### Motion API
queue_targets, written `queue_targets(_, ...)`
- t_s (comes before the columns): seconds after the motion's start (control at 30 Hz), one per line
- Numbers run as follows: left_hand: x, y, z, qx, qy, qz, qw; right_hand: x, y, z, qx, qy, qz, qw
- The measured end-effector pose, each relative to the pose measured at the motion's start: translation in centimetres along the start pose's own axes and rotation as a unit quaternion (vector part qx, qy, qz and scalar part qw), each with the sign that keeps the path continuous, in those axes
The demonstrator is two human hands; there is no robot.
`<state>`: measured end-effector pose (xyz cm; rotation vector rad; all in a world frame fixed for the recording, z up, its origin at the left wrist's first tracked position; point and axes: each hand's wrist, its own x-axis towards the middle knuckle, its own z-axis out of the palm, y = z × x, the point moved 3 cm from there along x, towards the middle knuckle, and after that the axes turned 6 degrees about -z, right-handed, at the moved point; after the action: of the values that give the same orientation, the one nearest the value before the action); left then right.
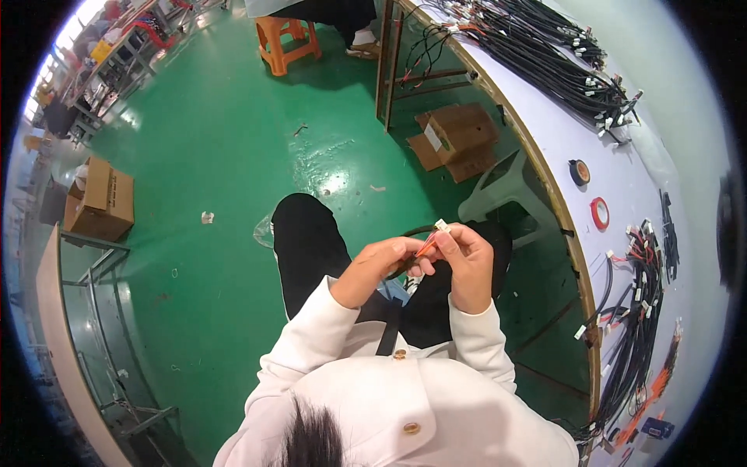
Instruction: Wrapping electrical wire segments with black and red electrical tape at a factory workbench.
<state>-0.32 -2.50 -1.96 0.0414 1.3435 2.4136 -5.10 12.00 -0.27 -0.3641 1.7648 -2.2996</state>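
Looking down through the head camera, I take a small white connector (442, 226) as my landmark; it sits above the wearer's lap in black trousers (311, 241). The right hand (471, 261) is nearer to it, thumb and bent forefinger pinched narrow on its wire end, forearm pointing straight ahead. Orange-red wires (426, 247) run from the connector back and leftward, their long axis slanting toward the left hand (373, 265). That hand angles in from the connector's left, fingers curled around a dark cable (419, 229), though I see the hold only partly.

Right of the connector, past a pale plastic stool (513, 187), I find a white table (564, 140) bearing a red tape roll (599, 212), a black tape roll (580, 172) and bundled black cables (642, 296). Ahead of the connector, slightly right, a cardboard box (463, 132) lies beneath the table. Farthest ahead, to the connector's left, a person (342, 14) sits on an orange stool (284, 43).
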Motion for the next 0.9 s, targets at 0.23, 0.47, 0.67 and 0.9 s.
queue_targets(0.23, 0.1, -0.5, -0.2, 0.086, 0.002, -0.022, 0.996, -0.2, -0.4, 0.2, -0.024, 0.022, -0.041, 0.999)
queue_targets(0.47, 0.3, -0.5, 1.3, 0.138, 0.045, -0.006, 0.989, -0.7, -1.2, -0.5, -0.044, 0.064, -0.039, 0.996)
queue_targets(0.67, 0.4, -0.3, 2.2, 0.114, 0.057, 0.006, 0.992, -1.2, -0.7, -0.7, 0.003, 0.112, -0.066, 0.992)
queue_targets(0.9, 0.4, -0.1, 2.4, 0.126, 0.068, -0.004, 0.990, -1.1, -0.8, -1.1, -0.002, 0.085, -0.077, 0.993)
